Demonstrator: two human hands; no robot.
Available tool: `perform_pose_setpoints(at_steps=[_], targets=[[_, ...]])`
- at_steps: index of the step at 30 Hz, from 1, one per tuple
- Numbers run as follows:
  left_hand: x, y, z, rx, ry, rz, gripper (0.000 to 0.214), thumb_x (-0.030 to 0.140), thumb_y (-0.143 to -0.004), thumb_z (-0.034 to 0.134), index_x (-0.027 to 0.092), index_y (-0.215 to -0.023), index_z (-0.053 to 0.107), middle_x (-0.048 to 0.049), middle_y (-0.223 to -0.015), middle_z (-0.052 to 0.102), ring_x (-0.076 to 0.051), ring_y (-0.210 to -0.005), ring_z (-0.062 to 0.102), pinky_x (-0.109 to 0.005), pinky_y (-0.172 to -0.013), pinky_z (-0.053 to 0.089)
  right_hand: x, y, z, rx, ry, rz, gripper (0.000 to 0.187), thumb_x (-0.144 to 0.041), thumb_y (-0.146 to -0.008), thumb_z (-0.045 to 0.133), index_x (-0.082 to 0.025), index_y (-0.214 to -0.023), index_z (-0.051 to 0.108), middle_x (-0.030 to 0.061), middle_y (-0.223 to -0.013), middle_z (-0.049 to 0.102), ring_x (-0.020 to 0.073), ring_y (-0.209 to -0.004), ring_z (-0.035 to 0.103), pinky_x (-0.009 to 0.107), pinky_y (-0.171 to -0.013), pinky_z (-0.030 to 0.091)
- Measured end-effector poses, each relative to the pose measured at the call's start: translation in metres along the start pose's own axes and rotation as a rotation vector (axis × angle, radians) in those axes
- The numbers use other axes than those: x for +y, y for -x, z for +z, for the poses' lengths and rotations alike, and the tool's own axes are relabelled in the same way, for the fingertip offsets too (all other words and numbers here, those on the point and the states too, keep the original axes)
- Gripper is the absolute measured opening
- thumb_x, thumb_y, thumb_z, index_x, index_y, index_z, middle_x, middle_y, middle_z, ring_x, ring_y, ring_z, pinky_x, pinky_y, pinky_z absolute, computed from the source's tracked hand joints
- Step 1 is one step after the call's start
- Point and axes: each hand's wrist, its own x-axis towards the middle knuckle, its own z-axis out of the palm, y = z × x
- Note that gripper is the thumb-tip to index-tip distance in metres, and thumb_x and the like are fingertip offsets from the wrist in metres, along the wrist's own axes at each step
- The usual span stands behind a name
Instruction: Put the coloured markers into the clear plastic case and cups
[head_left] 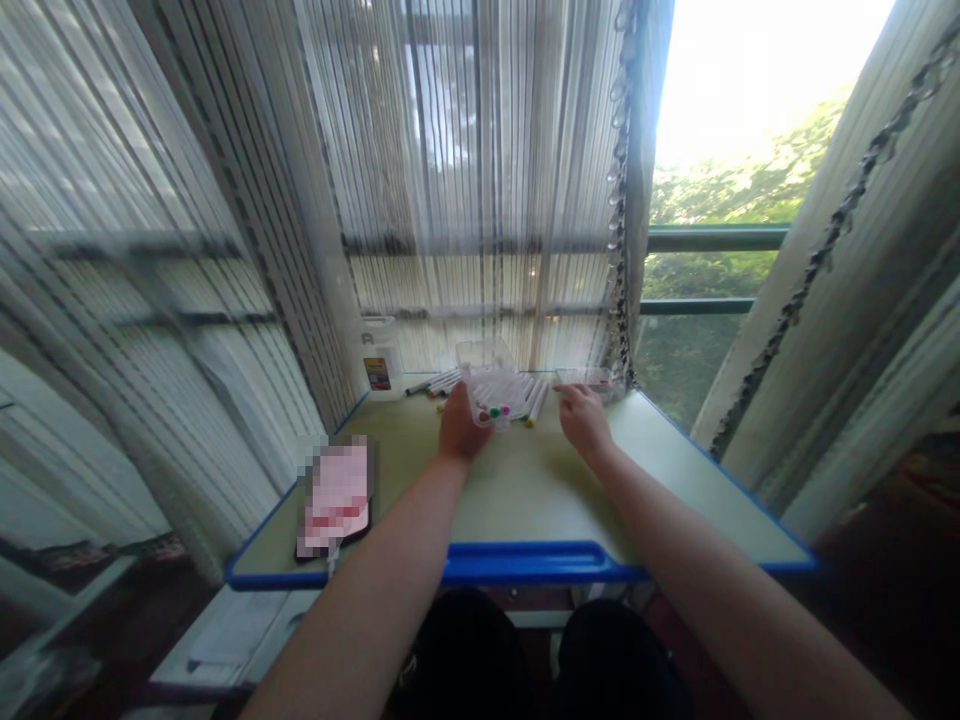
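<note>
My left hand [459,425] rests on the pale green desk [525,490] and is closed around the side of a clear plastic box [491,385] that holds several white markers with coloured caps. More white markers [534,400] lie loose on the desk beside the box. My right hand [583,415] lies on the desk to the right, fingers curled, its fingertips by a clear lid [586,378]. Whether it grips the lid is unclear.
A small white bottle [381,368] stands at the desk's back left. A phone [336,498] lies at the front left corner. The desk has a blue rim [525,565]. Striped curtains hang close behind and left; an open window is at right.
</note>
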Motion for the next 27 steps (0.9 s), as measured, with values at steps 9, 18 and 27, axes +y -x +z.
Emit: perform_pose_setpoints(at_steps=[9, 18, 27], targets=[[0.001, 0.000, -0.002, 0.002, 0.034, 0.035, 0.029, 0.009, -0.067, 0.055, 0.017, -0.093, 0.048, -0.0088, -0.089, 0.060, -0.023, -0.086, 0.061, -0.038, -0.078, 0.051, 0.002, 0.006, 0.012, -0.423, 0.174, -0.126, 0.048, -0.009, -0.074, 0.046, -0.018, -0.120, 0.058, 0.0096, -0.130, 0.054, 0.0259, -0.116, 0.046, 0.035, -0.094, 0.038], [-0.002, -0.001, -0.001, -0.003, -0.014, 0.028, 0.028, 0.007, -0.066, 0.054, 0.017, -0.092, 0.049, -0.0086, -0.088, 0.060, -0.022, -0.085, 0.059, -0.035, -0.078, 0.050, -0.002, 0.007, 0.007, -0.465, 0.188, -0.220, 0.029, -0.012, -0.082, 0.043, -0.021, -0.100, 0.065, 0.0070, -0.125, 0.058, 0.0235, -0.111, 0.049, 0.036, -0.094, 0.038], [-0.005, 0.000, -0.001, 0.027, -0.052, 0.012, 0.027, 0.008, -0.069, 0.052, 0.018, -0.093, 0.048, -0.0088, -0.090, 0.060, -0.022, -0.086, 0.060, -0.035, -0.078, 0.051, -0.023, 0.006, -0.020, 0.037, -0.161, -0.344, 0.026, -0.031, -0.090, 0.043, -0.017, -0.104, 0.061, 0.0118, -0.101, 0.067, 0.0238, -0.098, 0.058, 0.039, -0.089, 0.045]])
